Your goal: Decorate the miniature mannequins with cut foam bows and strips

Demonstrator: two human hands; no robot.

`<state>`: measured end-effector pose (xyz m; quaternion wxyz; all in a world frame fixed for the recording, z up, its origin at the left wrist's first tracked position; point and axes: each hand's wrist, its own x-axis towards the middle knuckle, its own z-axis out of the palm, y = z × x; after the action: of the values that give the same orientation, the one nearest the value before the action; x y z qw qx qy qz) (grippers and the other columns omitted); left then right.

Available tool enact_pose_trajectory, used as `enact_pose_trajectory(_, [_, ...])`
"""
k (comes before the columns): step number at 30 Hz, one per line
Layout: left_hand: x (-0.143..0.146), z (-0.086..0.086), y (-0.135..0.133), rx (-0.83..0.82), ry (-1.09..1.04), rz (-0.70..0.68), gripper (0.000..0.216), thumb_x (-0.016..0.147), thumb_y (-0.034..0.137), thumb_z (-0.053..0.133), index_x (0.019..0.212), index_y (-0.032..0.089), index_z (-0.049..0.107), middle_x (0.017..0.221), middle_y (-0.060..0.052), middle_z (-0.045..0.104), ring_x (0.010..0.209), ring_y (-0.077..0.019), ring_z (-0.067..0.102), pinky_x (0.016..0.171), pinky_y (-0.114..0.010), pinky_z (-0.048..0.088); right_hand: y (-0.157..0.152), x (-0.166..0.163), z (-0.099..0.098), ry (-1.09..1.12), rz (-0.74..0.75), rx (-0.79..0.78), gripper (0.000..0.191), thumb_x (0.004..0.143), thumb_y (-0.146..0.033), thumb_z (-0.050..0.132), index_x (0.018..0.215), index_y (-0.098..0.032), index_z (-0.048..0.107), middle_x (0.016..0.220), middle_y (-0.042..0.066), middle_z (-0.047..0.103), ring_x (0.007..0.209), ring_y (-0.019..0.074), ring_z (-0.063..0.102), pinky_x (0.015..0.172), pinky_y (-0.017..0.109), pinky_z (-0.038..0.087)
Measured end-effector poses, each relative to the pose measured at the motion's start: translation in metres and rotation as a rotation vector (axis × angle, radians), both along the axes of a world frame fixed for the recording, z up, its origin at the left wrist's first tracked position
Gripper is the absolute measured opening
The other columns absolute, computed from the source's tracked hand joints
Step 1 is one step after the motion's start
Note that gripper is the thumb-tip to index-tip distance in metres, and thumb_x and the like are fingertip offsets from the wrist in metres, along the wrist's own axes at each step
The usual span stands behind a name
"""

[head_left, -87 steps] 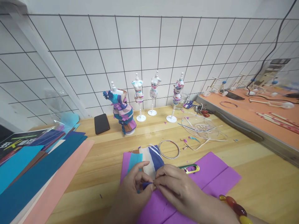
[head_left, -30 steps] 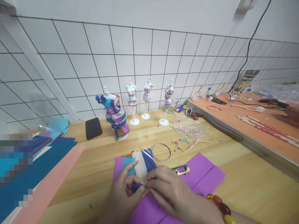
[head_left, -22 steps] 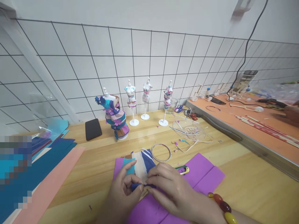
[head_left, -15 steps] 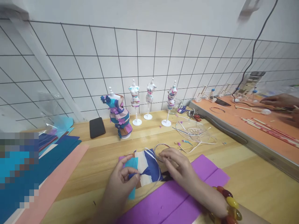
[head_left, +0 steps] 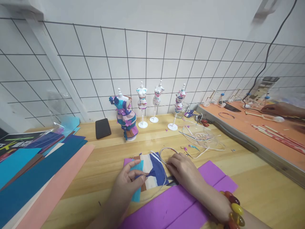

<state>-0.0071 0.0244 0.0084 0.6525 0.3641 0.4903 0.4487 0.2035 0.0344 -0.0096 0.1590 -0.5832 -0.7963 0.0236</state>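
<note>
Since a second ago the right hand (head_left: 184, 170) has left the blue bow (head_left: 150, 174) and rests, fingers loosely spread, by the ring (head_left: 164, 151). Left hand (head_left: 128, 182) pinches the bow at its fingertips, over the foam sheets (head_left: 158, 166).

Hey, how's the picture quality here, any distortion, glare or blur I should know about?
Head view: the wide lens bows the wall grid toward the edges; light is soft and even, faint shadows under the left hand, pinching a blue piece, and the right hand; the clear dish glints; another person's hand at far right looks soft.
</note>
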Motion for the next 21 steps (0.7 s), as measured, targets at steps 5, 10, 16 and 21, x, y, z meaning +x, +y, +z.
enact_pose_trajectory(5, [0.002, -0.009, 0.000, -0.022, -0.036, 0.055, 0.051, 0.052, 0.022, 0.076, 0.097, 0.016, 0.053, 0.060, -0.003, 0.067, 0.085, -0.0234, 0.066, 0.075, -0.029, 0.046, 0.000, 0.002, 0.003, 0.019, -0.021, 0.028, 0.019, 0.088, -0.020, 0.046, 0.076, -0.016, 0.061, 0.075, 0.008, 0.061, 0.075, 0.0213, 0.056, 0.069, 0.034, 0.043])
enact_pose_trajectory(10, [0.001, -0.010, 0.001, -0.021, -0.052, 0.030, 0.049, 0.055, 0.019, 0.075, 0.098, 0.015, 0.051, 0.062, -0.005, 0.068, 0.091, -0.0258, 0.065, 0.082, -0.032, 0.046, 0.001, 0.008, 0.006, 0.167, -0.049, 0.165, 0.017, 0.090, -0.020, 0.043, 0.079, -0.017, 0.057, 0.079, 0.007, 0.061, 0.075, 0.0200, 0.056, 0.068, 0.033, 0.043])
enact_pose_trajectory(16, [-0.003, 0.002, 0.003, -0.108, -0.144, 0.044, 0.046, 0.064, 0.011, 0.070, 0.104, 0.015, 0.047, 0.070, -0.004, 0.066, 0.089, -0.0242, 0.065, 0.080, -0.033, 0.050, -0.007, 0.001, 0.012, 0.213, 0.149, 0.382, 0.010, 0.090, -0.017, 0.043, 0.088, -0.017, 0.053, 0.083, 0.006, 0.063, 0.079, 0.0189, 0.057, 0.069, 0.033, 0.039])
enact_pose_trajectory(21, [-0.004, 0.013, 0.002, -0.145, -0.204, 0.169, 0.030, 0.074, 0.005, 0.059, 0.100, 0.016, 0.048, 0.090, -0.008, 0.065, 0.087, -0.0205, 0.066, 0.074, -0.030, 0.052, -0.018, -0.008, 0.018, 0.209, 0.313, 0.474, 0.009, 0.090, -0.013, 0.045, 0.094, -0.016, 0.053, 0.083, 0.006, 0.066, 0.072, 0.0157, 0.057, 0.064, 0.031, 0.034])
